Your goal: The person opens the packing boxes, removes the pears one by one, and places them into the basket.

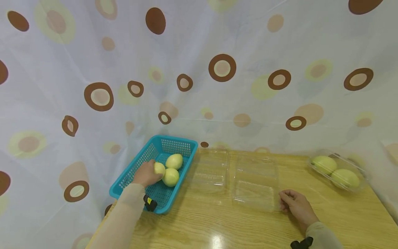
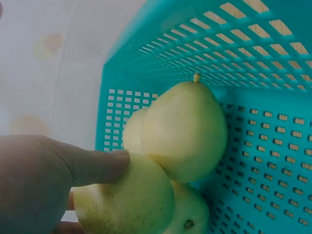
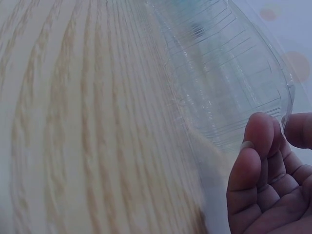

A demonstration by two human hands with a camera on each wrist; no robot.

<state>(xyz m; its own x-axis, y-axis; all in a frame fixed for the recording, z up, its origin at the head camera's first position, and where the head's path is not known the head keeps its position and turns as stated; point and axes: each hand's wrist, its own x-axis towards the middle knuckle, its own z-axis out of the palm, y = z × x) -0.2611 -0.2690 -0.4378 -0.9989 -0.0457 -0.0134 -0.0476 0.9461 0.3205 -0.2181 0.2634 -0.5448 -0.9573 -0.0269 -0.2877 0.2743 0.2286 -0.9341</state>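
Note:
In the head view my left hand [image 1: 148, 174] reaches into a blue-green plastic basket [image 1: 113, 190] and holds a yellow-green pear [image 2: 129, 200], thumb on its near side. Other pears lie against it, one with its stem up [image 2: 187, 129] and one partly covered [image 2: 192, 212]. My right hand [image 1: 296, 206] is at the right edge of a clear plastic container [image 1: 256, 195]. Thumb and fingertips pinch its rim in the right wrist view, where the container [image 3: 234, 73] shows ribbed walls.
Another clear container [image 1: 208, 173] stands between the basket and the pinched one. At the far right, a clear box [image 1: 326, 174] holds two pears [image 1: 345, 178]. Everything stands on a wooden table [image 1: 199, 221], with a spotted curtain [image 1: 199, 97] along its back.

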